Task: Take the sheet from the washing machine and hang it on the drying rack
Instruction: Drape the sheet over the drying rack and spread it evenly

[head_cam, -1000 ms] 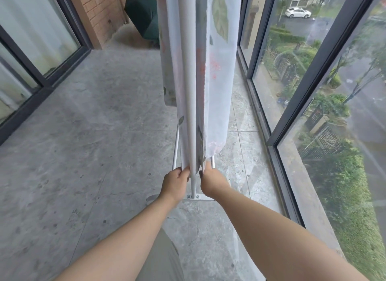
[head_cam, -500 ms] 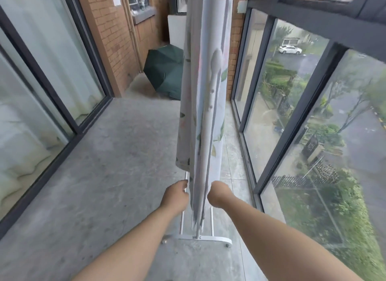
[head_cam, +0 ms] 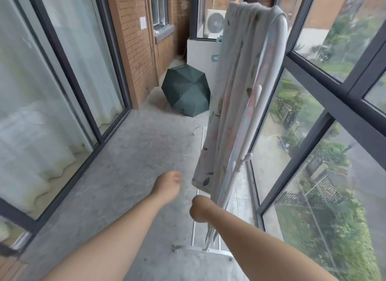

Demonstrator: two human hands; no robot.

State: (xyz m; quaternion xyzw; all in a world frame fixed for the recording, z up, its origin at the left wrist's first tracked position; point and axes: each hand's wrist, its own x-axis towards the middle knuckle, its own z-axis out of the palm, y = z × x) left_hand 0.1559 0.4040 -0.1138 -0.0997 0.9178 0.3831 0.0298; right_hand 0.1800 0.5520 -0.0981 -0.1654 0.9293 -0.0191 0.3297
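Both hands are now off the cloth, where half a second ago they were at the bottom edge of the sheet, one at each side of it. The left hand [head_cam: 167, 183] is at about 11 o'clock from the right one, well apart from the fabric, fingers loosely curled and holding nothing. The right hand [head_cam: 201, 207] is closed in a loose fist just below the low corner of the sheet; it seems empty, but I cannot tell if it touches the hem.

The white sheet with printed green leaves and pink flowers [head_cam: 234, 105] hangs over the top of the white metal tube drying rack [head_cam: 234, 176], at 1 o'clock from the hands, and it falls down on both sides almost to the level of the hands. I judge that the hanging is practically done and the hands are letting go; maybe only a small straightening is left.

The foot bar of the rack stands on the grey stone floor [head_cam: 129, 155], close to the dark-framed glass wall [head_cam: 313, 92] at 3 o'clock, so there is little space on that side. At 9 o'clock a glass sliding door [head_cam: 52, 92] runs along the balcony. Farther, at 12 o'clock, an open dark green umbrella [head_cam: 187, 90] lies on the floor before the red brick wall [head_cam: 133, 40], and behind it a white air-conditioner unit [head_cam: 215, 21] is seen. Nothing stands between the hands and the sheet.
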